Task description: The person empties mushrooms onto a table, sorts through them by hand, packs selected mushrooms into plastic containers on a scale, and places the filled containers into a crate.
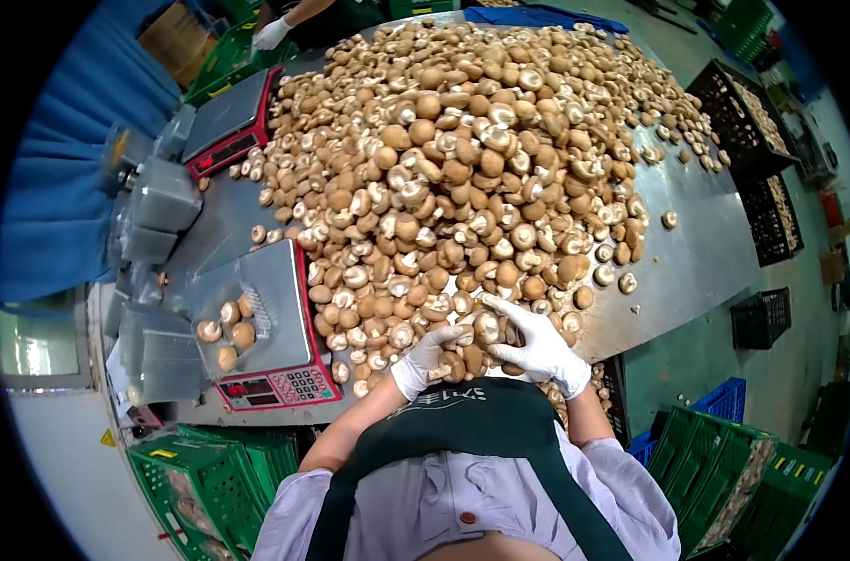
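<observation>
A large heap of brown-capped mushrooms (462, 168) covers the metal table in front of me. At its near edge, my right hand (540, 344), in a white glove, curls its thumb and fingers around a mushroom (487, 327) with its pale underside showing. My left hand (423, 363), gloved too, is closed against several mushrooms (455, 363) just above my apron; its fingertips are partly hidden. On my left, a clear plastic tray (264, 304) with several mushrooms sits on the red-framed scale (303, 365).
A second scale (221, 126) stands farther back on the left, beside stacked clear trays (161, 201). Green crates (196, 486) flank me below the table, and black crates (738, 122) of mushrooms are at right. Across the table, a co-worker's gloved hand (273, 35) shows.
</observation>
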`<move>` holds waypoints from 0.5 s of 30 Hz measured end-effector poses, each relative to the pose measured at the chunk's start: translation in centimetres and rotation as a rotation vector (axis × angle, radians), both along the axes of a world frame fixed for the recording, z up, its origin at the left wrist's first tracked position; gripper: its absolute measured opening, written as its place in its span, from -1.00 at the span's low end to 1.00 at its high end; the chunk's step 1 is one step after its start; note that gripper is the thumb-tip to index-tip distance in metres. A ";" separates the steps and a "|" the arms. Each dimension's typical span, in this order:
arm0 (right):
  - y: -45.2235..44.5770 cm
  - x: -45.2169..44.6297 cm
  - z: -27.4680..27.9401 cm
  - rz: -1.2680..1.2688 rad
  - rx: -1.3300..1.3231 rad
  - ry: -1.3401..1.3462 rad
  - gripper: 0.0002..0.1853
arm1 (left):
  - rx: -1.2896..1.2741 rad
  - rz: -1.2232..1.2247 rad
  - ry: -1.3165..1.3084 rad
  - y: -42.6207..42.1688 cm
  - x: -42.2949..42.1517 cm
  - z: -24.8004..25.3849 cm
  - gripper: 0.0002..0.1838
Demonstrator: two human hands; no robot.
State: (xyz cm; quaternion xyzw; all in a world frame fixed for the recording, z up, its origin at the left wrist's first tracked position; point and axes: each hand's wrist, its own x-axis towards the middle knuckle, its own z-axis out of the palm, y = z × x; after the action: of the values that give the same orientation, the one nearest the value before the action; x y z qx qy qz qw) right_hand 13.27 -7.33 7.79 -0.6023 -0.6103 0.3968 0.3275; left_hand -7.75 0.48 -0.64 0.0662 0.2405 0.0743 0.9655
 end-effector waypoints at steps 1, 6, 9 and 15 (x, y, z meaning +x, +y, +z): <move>0.1 0.2 0.5 -0.030 -0.073 0.083 -0.34 | -0.019 0.010 -0.029 0.0 0.2 0.7 -0.42; 0.1 1.1 -0.7 -0.111 0.019 -0.030 -0.52 | -0.094 0.174 0.042 0.1 0.4 3.4 -0.50; 0.1 1.2 -0.7 -0.146 0.021 -0.032 -0.54 | 0.064 0.258 0.054 0.6 -0.8 2.5 -0.52; -0.4 2.8 -1.4 -0.242 0.032 -0.023 -0.66 | 0.246 0.423 0.095 4.6 -5.9 9.6 -0.35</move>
State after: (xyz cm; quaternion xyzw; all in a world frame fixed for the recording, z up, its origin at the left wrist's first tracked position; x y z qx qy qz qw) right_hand 16.10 -7.75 6.39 -0.6708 -0.5432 0.3376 0.3756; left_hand -13.63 5.11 8.98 0.1350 0.2831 0.3003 0.9008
